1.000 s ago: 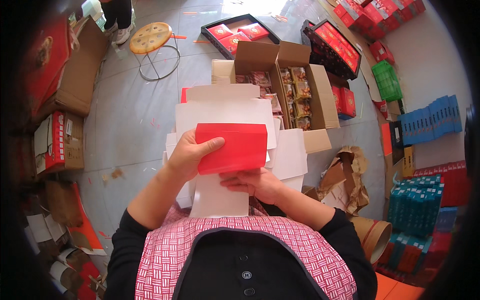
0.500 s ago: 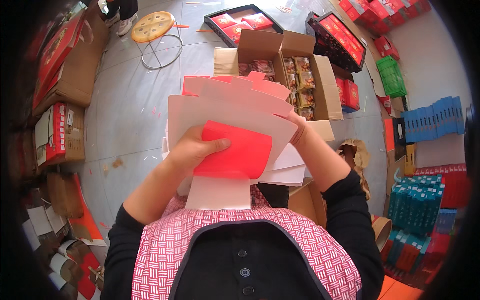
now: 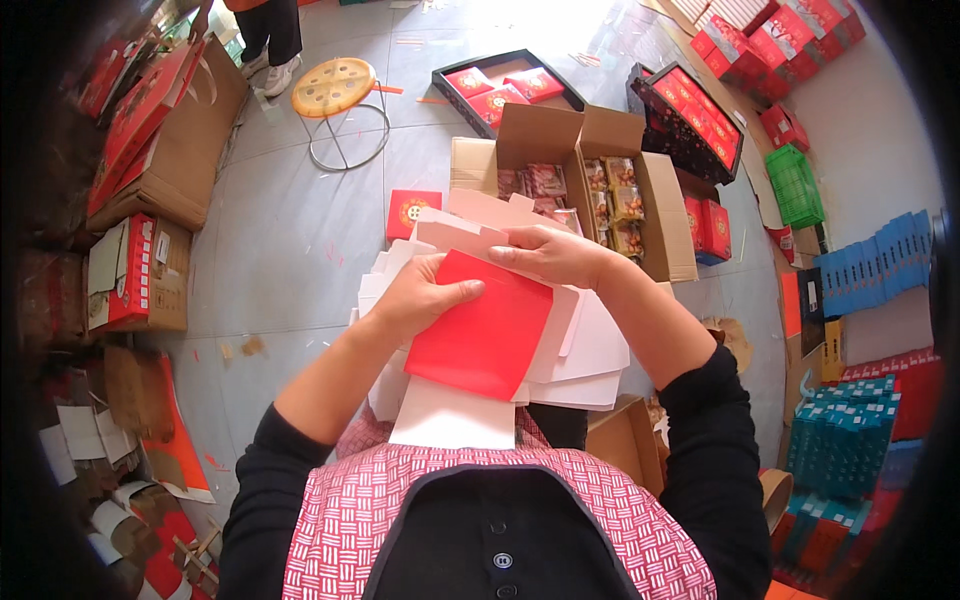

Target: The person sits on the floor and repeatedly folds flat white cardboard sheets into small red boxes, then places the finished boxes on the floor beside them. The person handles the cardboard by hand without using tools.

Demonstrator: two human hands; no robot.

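A flat carton blank with a red panel (image 3: 485, 325) and pale flaps is held over my lap. My left hand (image 3: 425, 300) grips its left side, thumb pressed on the red face. My right hand (image 3: 550, 255) pinches the far edge, near the pale cardboard flaps (image 3: 460, 232); its fingertips are partly hidden. Beneath lie more white card sheets (image 3: 595, 385) in a loose pile. One white piece (image 3: 455, 415) sticks out toward my apron. Just beyond the pile stands a small red box (image 3: 404, 205).
An open cardboard carton (image 3: 672, 220) holds several wrapped packets. Black trays (image 3: 460, 105) with red boxes stand farther off. A round stool (image 3: 335, 88) is at far left, near a person's legs (image 3: 270, 35). Right: a green crate (image 3: 795, 185) and stacked blue boxes (image 3: 875, 260).
My right hand has moved from the right side of the blank to its far edge. The wide pale panels that fanned out have drawn in and dropped lower, uncovering the red box beyond.
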